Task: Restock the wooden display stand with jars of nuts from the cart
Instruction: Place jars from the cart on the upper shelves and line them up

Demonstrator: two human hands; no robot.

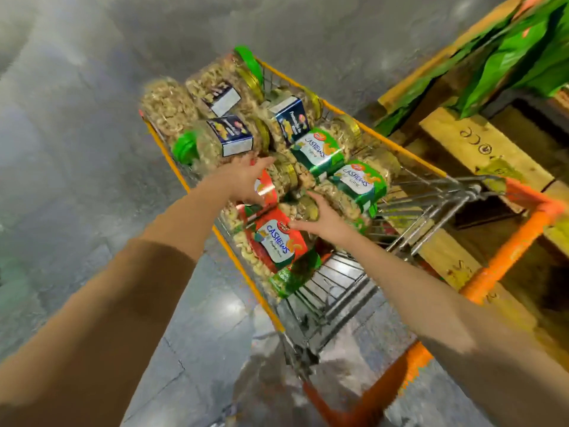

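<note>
An orange-framed wire cart holds several clear jars of nuts lying on their sides. My left hand reaches over a red-labelled cashew jar with a gold lid, fingers spread on and around it. My right hand lies with straight fingers against the gold lid end of another red-labelled cashew jar nearer to me. Green-labelled cashew jars and blue-labelled jars lie further along the cart. The wooden display stand is to the right of the cart.
Green packets sit on the wooden stand at the upper right. The cart's orange handle and folded wire seat are at the right, close to the stand. Grey polished floor lies to the left and below.
</note>
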